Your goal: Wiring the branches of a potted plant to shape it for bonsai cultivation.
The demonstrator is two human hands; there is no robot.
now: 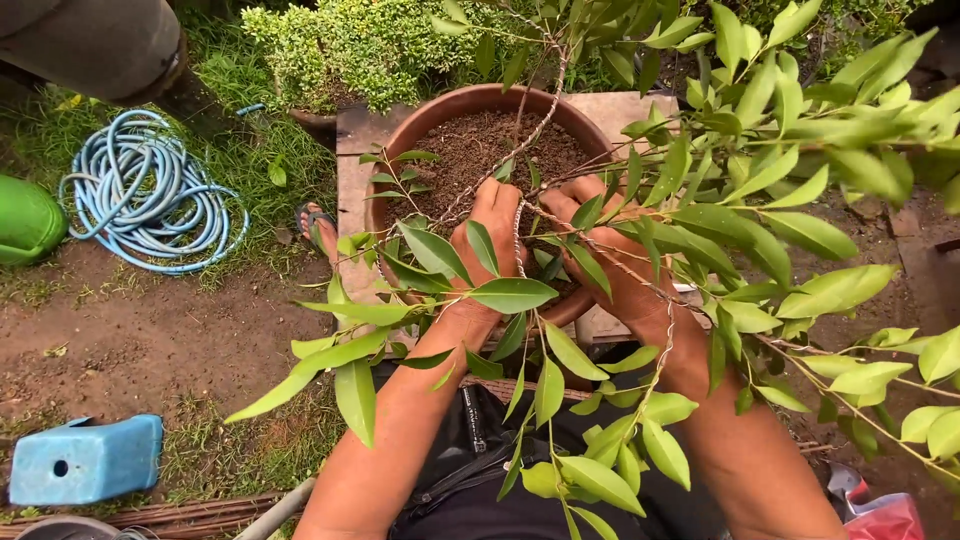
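A round terracotta pot (420, 120) filled with dark soil (470, 155) stands on a flat stone slab (355, 150). A small tree with thin wire-wrapped branches (530, 130) and glossy green leaves (760, 170) grows from it. My left hand (490, 240) presses down on the soil at the base of the trunk. My right hand (600, 250) lies beside it, fingers around the wired trunk base. Leaves partly hide both hands and forearms.
A coiled light-blue hose (150, 195) lies on the grass at left, beside a green object (25, 220). A blue plastic block (85, 460) sits at lower left. A bushy pale-green potted plant (360, 45) stands behind the pot. Another person's leg (90, 40) is at top left.
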